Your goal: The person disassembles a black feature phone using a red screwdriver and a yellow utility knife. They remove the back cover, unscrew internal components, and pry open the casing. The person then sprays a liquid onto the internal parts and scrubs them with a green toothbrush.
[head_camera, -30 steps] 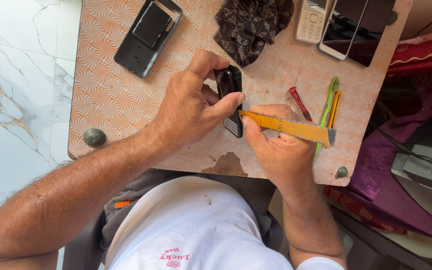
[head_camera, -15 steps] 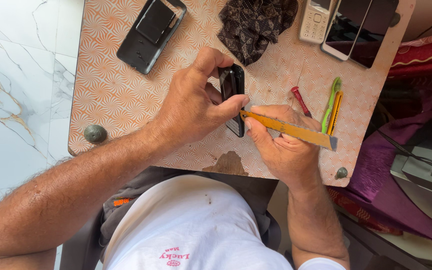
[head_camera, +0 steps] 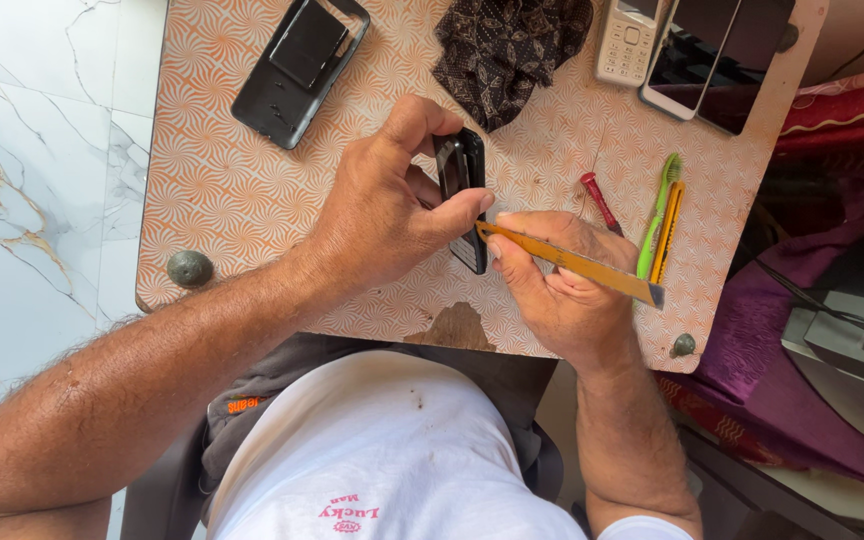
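Observation:
My left hand (head_camera: 382, 210) grips a small black phone (head_camera: 464, 190), holding it on edge just above the patterned orange table (head_camera: 212, 200). My right hand (head_camera: 557, 290) holds a yellow utility knife (head_camera: 572, 262), its tip pressed against the lower side of the phone. Thumb and fingers of both hands meet around the phone, hiding most of it.
A black phone back cover (head_camera: 297, 65) lies at the far left of the table. A dark patterned cloth (head_camera: 507, 50), a white keypad phone (head_camera: 632, 40) and a smartphone (head_camera: 697, 55) sit at the back. A red screwdriver (head_camera: 600, 200), green toothbrush (head_camera: 658, 210) and yellow tool (head_camera: 668, 230) lie at right.
Both hands stay on the phone and knife in much the same pose; the knife tip stays against the phone's side.

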